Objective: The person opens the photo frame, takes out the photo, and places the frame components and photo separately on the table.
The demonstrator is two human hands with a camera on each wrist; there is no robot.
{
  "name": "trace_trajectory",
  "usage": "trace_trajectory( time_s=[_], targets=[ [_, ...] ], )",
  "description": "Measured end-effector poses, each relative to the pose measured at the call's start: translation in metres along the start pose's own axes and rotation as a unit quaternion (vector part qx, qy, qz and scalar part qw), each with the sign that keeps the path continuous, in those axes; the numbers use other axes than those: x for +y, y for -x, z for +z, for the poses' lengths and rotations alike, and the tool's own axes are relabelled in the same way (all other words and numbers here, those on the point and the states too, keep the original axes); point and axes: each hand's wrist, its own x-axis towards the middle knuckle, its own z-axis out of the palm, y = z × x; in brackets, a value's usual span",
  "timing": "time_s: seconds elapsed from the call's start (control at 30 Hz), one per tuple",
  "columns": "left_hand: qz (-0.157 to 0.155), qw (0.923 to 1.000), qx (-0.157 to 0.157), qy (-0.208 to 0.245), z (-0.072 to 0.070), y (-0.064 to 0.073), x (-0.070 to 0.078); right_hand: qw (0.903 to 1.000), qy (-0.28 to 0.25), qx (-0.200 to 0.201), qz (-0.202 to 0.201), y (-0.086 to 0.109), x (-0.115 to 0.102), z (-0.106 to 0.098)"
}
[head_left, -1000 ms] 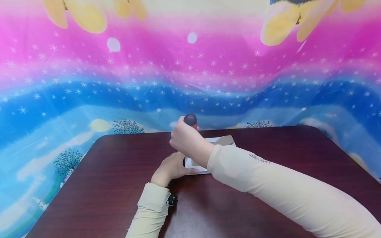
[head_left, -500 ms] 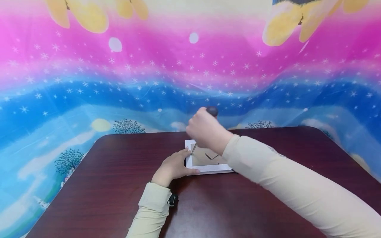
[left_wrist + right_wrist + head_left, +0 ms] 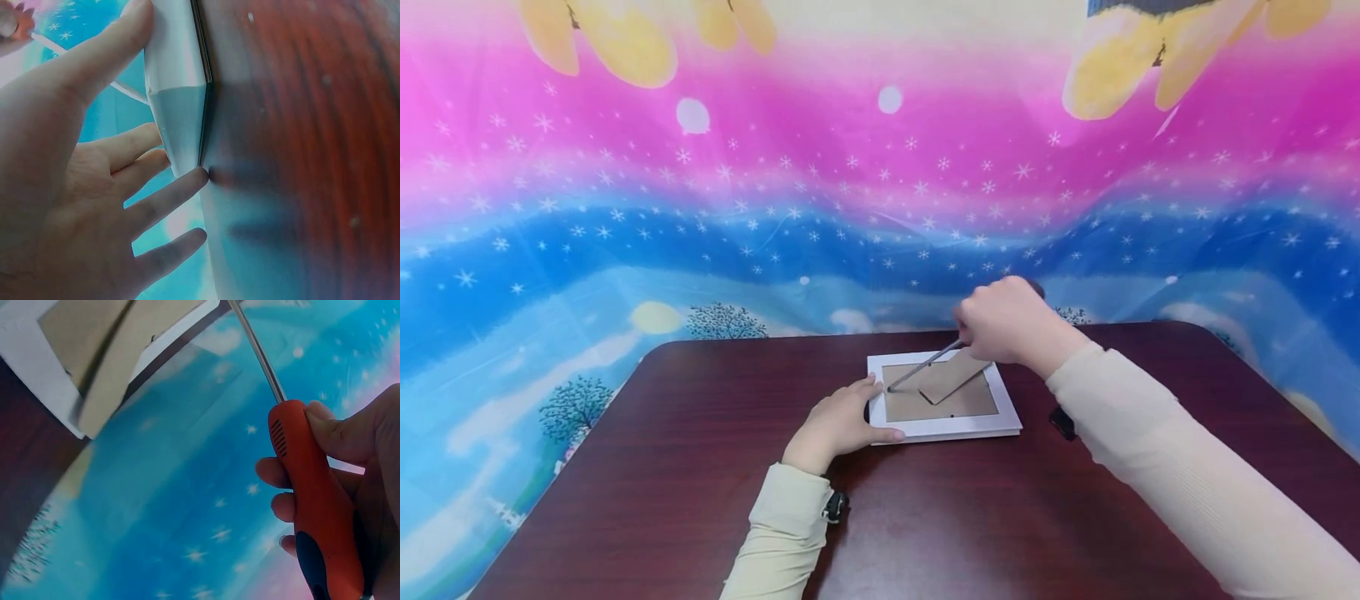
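Note:
A white picture frame (image 3: 951, 427) lies on the table with its brown backing board (image 3: 972, 406) facing up. The board's stand leg is raised and leans up to the right. My left hand (image 3: 833, 425) rests at the frame's left corner, thumb along the near side, fingers mostly straight at the left side. My right hand (image 3: 1018, 321) grips a screwdriver (image 3: 319, 506) by its orange and dark handle, thumb on the upper part. The metal shaft slants down left over the backing, its tip right at the board's left edge. The right hand hides most of the handle in the head view.
The dark red-brown table (image 3: 700, 467) has rounded far corners. A colourful cloth (image 3: 820, 200) with snowflakes and trees hangs behind and beside it. Each wrist wears a black strap (image 3: 835, 506).
My right hand has swung to the right and now tilts the screwdriver low, uncovering the frame and its raised stand leg. My left hand has stayed at the frame's corner.

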Motion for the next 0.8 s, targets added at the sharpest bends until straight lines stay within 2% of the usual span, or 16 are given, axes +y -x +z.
trace_trajectory(
  time_s=[0.23, 0.4, 0.8],
  targets=[
    [-0.004, 1.0, -0.004, -0.003, 0.0, 0.0, 0.001, 0.9958, -0.073, 0.025, 0.05, 0.029, 0.013, 0.015],
    [-0.004, 1.0, -0.003, -0.007, 0.001, -0.001, 0.0, 0.9898, -0.102, 0.065, 0.075, 0.046, 0.017, 0.026],
    [-0.006, 0.9999, -0.003, -0.009, 0.002, -0.003, 0.0, 0.9699, -0.112, 0.195, 0.093, 0.074, 0.031, 0.058]
  ],
)
